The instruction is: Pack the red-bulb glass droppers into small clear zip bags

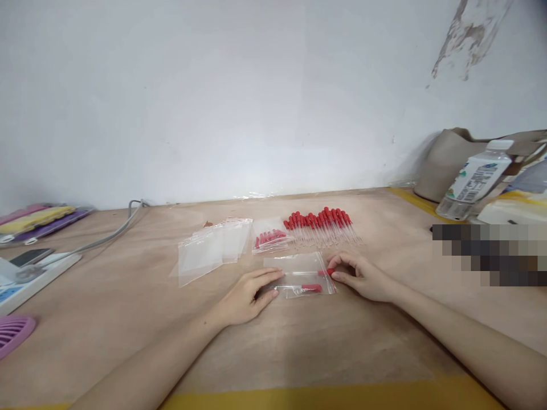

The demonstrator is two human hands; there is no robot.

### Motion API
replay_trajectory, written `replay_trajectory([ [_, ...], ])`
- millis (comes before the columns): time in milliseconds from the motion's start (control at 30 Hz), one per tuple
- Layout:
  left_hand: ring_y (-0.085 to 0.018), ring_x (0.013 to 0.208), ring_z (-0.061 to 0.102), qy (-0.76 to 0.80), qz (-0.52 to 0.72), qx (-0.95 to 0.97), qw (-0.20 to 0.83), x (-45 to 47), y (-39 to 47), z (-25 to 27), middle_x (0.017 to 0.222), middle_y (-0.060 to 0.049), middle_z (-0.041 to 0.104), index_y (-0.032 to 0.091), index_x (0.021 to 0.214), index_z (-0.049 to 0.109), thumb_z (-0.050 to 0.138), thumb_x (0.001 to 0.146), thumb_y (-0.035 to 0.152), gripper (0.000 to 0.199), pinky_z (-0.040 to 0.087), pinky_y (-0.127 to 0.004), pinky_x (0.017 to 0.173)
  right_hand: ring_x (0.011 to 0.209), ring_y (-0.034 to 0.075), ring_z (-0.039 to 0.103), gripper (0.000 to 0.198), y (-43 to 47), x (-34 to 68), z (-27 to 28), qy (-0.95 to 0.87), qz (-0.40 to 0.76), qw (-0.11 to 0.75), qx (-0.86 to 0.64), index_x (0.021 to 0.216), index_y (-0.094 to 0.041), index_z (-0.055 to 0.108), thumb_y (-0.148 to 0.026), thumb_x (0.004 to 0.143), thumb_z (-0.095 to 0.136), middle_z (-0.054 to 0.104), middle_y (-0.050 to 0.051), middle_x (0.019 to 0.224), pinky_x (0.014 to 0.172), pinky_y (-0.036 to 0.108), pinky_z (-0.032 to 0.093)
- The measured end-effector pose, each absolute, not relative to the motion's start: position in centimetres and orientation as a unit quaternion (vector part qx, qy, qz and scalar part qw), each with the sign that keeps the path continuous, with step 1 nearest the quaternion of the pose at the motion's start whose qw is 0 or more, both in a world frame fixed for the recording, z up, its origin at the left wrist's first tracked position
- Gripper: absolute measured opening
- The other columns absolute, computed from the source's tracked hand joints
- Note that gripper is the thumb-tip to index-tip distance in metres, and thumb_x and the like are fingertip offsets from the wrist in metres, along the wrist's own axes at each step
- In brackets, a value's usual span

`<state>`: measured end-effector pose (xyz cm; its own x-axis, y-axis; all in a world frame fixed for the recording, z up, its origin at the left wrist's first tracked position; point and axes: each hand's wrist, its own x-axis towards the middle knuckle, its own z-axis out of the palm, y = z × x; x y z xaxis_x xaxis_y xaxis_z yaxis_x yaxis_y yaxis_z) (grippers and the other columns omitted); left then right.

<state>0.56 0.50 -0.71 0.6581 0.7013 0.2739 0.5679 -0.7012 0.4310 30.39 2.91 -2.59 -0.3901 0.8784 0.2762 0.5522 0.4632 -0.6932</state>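
Observation:
A clear zip bag [294, 262] lies flat in front of me, its opening toward the right. Inside it is a dropper [311, 288] with a red bulb and a thin clear stem. My left hand [248, 294] holds the bag's left end, thumb and fingertips on the plastic. At the opening, my right hand [362, 277] pinches the red bulb of a second dropper [323, 273], whose stem lies within the bag. Behind the bag are a row of red-bulbed droppers [320, 221] and filled bags [273, 240] with red bulbs showing.
Flat zip bags [203, 253] are fanned out left of the filled ones. A power strip [47, 279] with a grey cable [115, 232] lies at left, near a phone [32, 257]. At right stand a water bottle [476, 179] and a beige bag [442, 162].

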Motion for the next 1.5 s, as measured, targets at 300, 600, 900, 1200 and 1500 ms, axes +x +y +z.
replay_trajectory([
  [300,-0.020,0.113,0.049,0.345,0.225,0.897,0.162,0.7,0.5,-0.6,0.125,-0.004,0.052,0.025,0.125,0.047,0.045,0.088,0.026,0.037,0.040,-0.039,0.096,0.092,0.018,0.055,0.015,3.5,28.8,-2.4,-0.793,0.293,0.355,-0.400,0.075,-0.023,0.068,-0.035,0.072,0.061,0.058,0.005,0.096,0.087,0.034,0.041],
  [600,-0.020,0.112,0.051,0.342,0.232,0.896,0.166,0.7,0.6,-0.7,0.121,-0.004,0.056,0.023,0.120,0.053,0.046,0.088,0.026,0.033,0.041,-0.037,0.096,0.083,0.016,0.055,0.021,4.0,28.0,-2.9,-0.823,0.247,0.319,-0.399,0.072,-0.023,0.069,-0.030,0.079,0.051,0.062,0.004,0.088,0.077,0.030,0.043],
  [900,-0.019,0.111,0.051,0.341,0.233,0.896,0.161,0.8,0.7,-0.9,0.117,-0.006,0.058,0.019,0.116,0.056,0.046,0.088,0.025,0.031,0.043,-0.035,0.094,0.073,0.017,0.059,0.014,11.5,27.7,-0.3,-0.679,0.074,0.311,-0.661,0.071,-0.018,0.062,-0.030,0.072,0.054,0.065,0.004,0.075,0.065,0.027,0.043],
  [1200,-0.019,0.112,0.050,0.329,0.223,0.904,0.157,0.7,0.6,-1.0,0.119,-0.007,0.056,0.018,0.118,0.055,0.044,0.089,0.025,0.031,0.041,-0.035,0.096,0.090,0.028,0.060,0.036,15.4,23.3,0.6,-0.618,0.066,0.264,-0.738,0.105,-0.006,0.053,-0.013,0.069,0.054,0.062,0.021,0.095,0.069,0.033,0.045],
  [1500,-0.019,0.112,0.050,0.321,0.231,0.905,0.155,0.7,0.8,-1.2,0.120,-0.006,0.056,0.019,0.118,0.054,0.044,0.089,0.024,0.031,0.041,-0.035,0.096,0.095,0.029,0.059,0.036,15.8,22.4,0.6,-0.608,0.082,0.259,-0.746,0.109,-0.001,0.050,-0.012,0.075,0.051,0.060,0.025,0.099,0.073,0.033,0.046],
])
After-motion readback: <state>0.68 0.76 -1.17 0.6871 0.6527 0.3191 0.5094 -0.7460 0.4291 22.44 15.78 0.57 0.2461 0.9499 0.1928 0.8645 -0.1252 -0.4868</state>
